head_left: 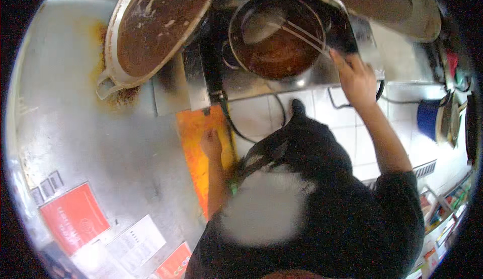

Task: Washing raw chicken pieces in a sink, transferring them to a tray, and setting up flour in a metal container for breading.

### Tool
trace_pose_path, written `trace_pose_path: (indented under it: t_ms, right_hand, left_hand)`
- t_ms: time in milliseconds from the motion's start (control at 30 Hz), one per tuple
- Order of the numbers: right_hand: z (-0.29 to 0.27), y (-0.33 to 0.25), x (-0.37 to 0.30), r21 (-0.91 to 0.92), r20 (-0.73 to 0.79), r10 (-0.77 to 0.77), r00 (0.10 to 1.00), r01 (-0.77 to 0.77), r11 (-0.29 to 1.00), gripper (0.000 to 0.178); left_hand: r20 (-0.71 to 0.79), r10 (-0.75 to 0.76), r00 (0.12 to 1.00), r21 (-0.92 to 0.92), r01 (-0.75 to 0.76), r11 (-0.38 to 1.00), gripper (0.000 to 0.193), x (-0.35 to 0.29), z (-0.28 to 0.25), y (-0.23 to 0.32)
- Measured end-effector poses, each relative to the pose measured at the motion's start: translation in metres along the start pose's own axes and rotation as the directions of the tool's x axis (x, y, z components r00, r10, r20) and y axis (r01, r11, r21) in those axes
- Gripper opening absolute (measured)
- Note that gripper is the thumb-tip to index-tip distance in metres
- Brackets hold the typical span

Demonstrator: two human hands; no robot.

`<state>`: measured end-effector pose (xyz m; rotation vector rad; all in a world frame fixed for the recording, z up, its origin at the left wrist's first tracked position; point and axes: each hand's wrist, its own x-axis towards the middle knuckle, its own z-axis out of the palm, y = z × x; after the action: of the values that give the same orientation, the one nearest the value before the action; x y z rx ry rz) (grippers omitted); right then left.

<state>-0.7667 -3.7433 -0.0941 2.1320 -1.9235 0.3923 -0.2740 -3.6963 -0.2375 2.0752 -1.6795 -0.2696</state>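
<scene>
My right hand (356, 79) is closed around the handle of a round mesh skimmer (261, 27). The skimmer's two-rod handle runs from my fingers across the rim of a round pot (232, 52). Its pale head lies inside the pot, over dark reddish-brown liquid (279, 57). I see the pot on a stove, ahead of my body. Lower and to the left, my left hand (211, 140) is over an orange panel (193, 133). Blur smears its fingers, so I cannot make out their shape or anything in them.
A large oval pan (111, 52) of brown liquid stands at the upper left, with another big vessel (427, 24) at the upper right. Steel counter (136, 163) stretches along my left, with red and white sheets at its near end. A black hose (229, 120) hangs below the stove.
</scene>
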Motion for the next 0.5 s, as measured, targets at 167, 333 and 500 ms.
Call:
trace_pose_path:
  t_ms: [167, 333, 500]
  right_hand:
    - [-0.023, 0.007, -0.034, 0.237, -0.301, 0.149, 0.942, -0.078, 0.968, 0.041]
    - [-0.031, -0.002, -0.15, 0.378, -0.27, 0.34, 0.901, -0.225, 0.898, 0.039]
    - [0.008, -0.03, -0.317, 0.666, 0.425, 0.55, 0.718, -0.66, 0.347, 0.029]
  left_hand:
    - [0.154, -0.095, 0.983, 0.086, 0.083, 0.993, 0.035, -0.038, -0.006, -0.017]
    - [0.112, 0.072, 0.991, 0.147, -0.088, 0.985, 0.035, -0.081, -0.006, -0.045]
    - [0.533, 0.346, 0.772, -0.199, -0.283, 0.938, 0.034, -0.14, 0.025, 0.054]
